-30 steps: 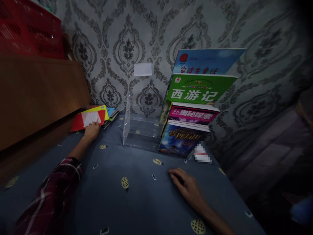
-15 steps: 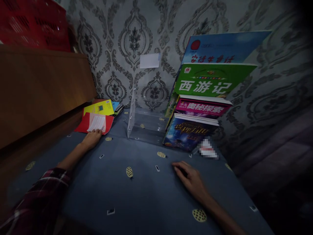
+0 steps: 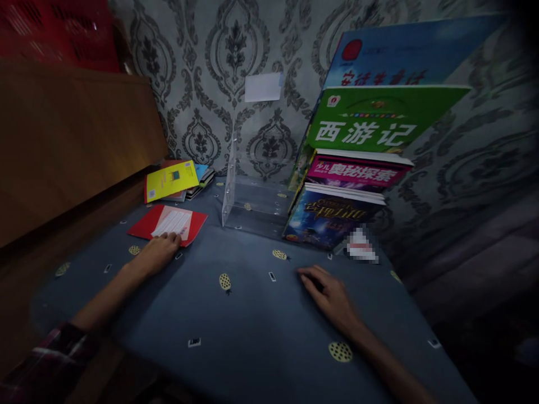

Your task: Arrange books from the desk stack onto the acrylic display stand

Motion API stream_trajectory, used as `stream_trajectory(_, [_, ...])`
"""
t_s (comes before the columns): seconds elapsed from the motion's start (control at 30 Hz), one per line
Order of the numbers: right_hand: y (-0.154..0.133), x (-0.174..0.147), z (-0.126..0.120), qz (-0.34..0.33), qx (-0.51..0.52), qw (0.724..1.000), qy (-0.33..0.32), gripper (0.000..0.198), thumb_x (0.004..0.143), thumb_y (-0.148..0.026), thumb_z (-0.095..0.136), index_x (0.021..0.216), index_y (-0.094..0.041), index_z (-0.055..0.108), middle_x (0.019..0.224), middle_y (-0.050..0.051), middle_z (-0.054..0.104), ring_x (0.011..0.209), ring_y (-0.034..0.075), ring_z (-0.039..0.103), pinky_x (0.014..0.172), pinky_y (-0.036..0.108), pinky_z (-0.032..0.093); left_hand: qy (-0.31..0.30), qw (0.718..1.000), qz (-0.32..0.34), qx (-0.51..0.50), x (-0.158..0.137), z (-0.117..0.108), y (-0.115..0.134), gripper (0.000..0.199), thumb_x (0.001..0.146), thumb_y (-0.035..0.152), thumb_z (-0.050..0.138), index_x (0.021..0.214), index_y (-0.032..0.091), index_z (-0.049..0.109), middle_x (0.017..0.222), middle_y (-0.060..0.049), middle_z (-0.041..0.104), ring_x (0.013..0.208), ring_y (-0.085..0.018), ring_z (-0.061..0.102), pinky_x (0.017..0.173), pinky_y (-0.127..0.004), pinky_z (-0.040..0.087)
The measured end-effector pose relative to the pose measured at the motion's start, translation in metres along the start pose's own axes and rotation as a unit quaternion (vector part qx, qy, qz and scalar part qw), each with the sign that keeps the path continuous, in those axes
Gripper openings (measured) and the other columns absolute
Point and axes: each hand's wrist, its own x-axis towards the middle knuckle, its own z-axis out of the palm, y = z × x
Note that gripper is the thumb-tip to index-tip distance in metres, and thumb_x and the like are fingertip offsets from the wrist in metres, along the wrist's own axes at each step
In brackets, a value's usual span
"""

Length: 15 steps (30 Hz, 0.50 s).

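My left hand [image 3: 158,253] grips the near edge of a red book [image 3: 145,221], with fingers over its cover and a pale panel of print showing. That book lies low over the table, apart from the stack behind it. On the tablecloth to the right rests my right hand [image 3: 330,294], holding nothing, its fingers loosely bent and thumb apart. Ahead of it, several upright books fill the right part of a clear acrylic rack [image 3: 227,205]: a dark blue book [image 3: 324,219], a magenta book [image 3: 357,173], a green book [image 3: 379,120] and a tall blue book [image 3: 400,53].
A yellow book [image 3: 172,180] tops a small stack at the back left, beside a wooden cabinet [image 3: 76,146] carrying a red basket [image 3: 59,33]. A white label [image 3: 263,88] shows before the patterned wall. The patterned cloth [image 3: 252,336] covers the table.
My left hand has drawn the red book off the stack, toward me and slightly right, uncovering more of the yellow book. My right hand stays in place; the view has shifted a little.
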Motion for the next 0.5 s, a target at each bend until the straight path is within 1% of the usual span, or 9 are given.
stream_trajectory(0.17, [-0.003,-0.001,-0.001,-0.001,0.002,1.000,-0.006,0.029,0.095,-0.037,0.049,0.097,-0.022,0.074,0.089,0.008,0.073,0.076,0.022,0.068,0.061,0.032,0.053,-0.024,0.999,0.018,0.010,-0.019,-0.014,0.026,0.038,0.094,0.003,0.040,0.122,0.011,0.064,0.119,-0.020,0.066,0.107,-0.030,0.068,0.084,-0.042,0.057])
stream_trajectory(0.27, [-0.002,-0.001,0.000,-0.004,-0.003,1.000,0.000,0.029,0.095,-0.037,0.049,0.096,-0.021,0.074,0.087,0.008,0.072,0.074,0.022,0.067,0.061,0.032,0.053,-0.037,0.998,0.037,0.018,-0.030,-0.021,0.040,0.040,0.092,0.001,0.039,0.122,0.008,0.064,0.113,-0.021,0.067,0.100,-0.030,0.070,0.079,-0.041,0.059])
stream_trajectory(0.4, [-0.004,-0.001,-0.001,-0.001,-0.003,1.000,-0.014,0.029,0.095,-0.037,0.049,0.098,-0.021,0.073,0.087,0.007,0.071,0.073,0.021,0.067,0.058,0.031,0.051,-0.024,0.996,0.085,0.029,-0.045,-0.027,0.065,0.042,0.090,0.000,0.042,0.125,0.006,0.064,0.105,-0.021,0.068,0.090,-0.029,0.072,0.070,-0.039,0.059])
stream_trajectory(0.5, [-0.006,-0.001,-0.002,-0.008,-0.010,1.000,-0.014,0.028,0.095,-0.035,0.049,0.097,-0.021,0.073,0.086,0.008,0.071,0.074,0.022,0.067,0.059,0.031,0.051,0.001,0.993,0.109,0.052,-0.054,-0.028,0.086,0.040,0.090,0.000,0.043,0.124,0.005,0.065,0.100,-0.021,0.069,0.085,-0.030,0.072,0.064,-0.038,0.059])
